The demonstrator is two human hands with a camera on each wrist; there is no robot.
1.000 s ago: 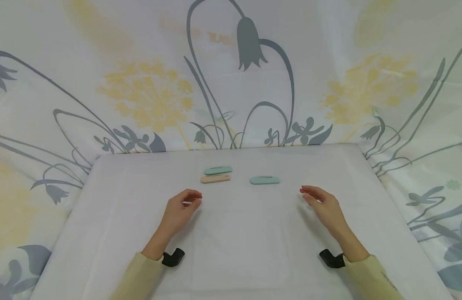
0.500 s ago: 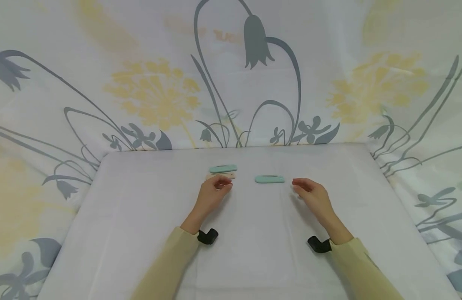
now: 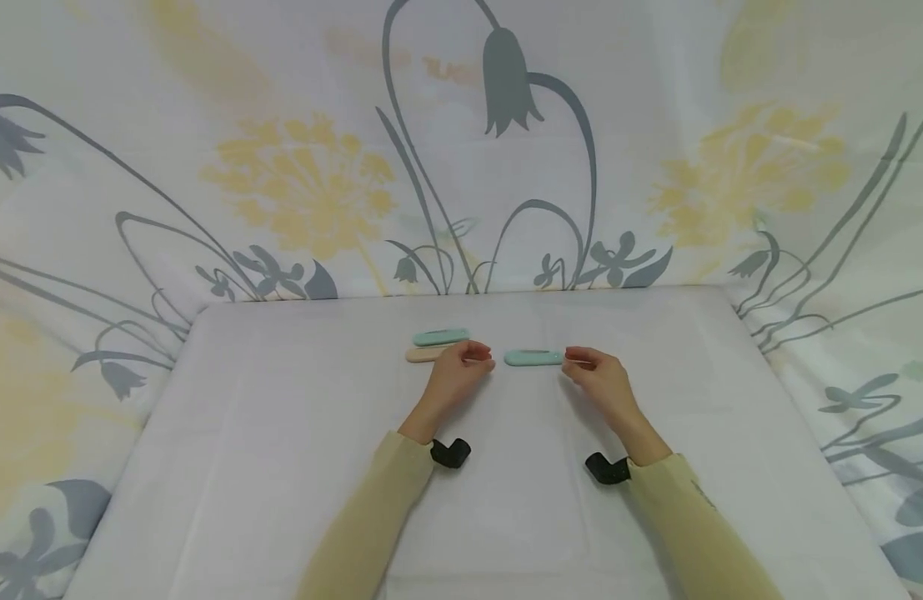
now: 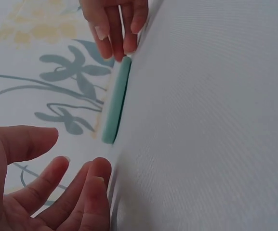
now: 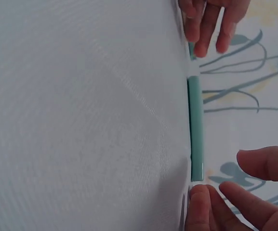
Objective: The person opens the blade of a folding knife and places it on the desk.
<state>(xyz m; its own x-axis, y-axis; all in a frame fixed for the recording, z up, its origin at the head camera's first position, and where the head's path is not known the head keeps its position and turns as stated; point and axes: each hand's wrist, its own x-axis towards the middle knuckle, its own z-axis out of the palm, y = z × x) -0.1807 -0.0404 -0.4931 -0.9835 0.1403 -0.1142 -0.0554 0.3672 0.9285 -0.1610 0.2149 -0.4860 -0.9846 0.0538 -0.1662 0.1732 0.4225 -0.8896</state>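
A slim mint-green piece that looks like a closed folding knife (image 3: 532,358) lies flat on the white-covered table, between my two hands. My left hand (image 3: 459,371) is just off its left end, fingers loosely bent with a gap to the thumb, holding nothing. At the other end, my right hand (image 3: 602,377) has its fingertips right by the tip, thumb apart from the fingers. In the right wrist view, the mint-green folding knife (image 5: 196,127) runs lengthwise between both hands. My left hand partly covers a beige folding knife (image 3: 422,355).
A second mint-green folding knife (image 3: 440,337) lies just behind the beige one. The white table (image 3: 281,400) ends at a flower-patterned cloth (image 3: 296,192) along the back and sides. Black camera mounts (image 3: 450,453) stick out from both wrists.
My left hand has moved right and forward, past the front of the beige knife, to the single mint-green knife. My right hand has come left and slightly forward to its other end.
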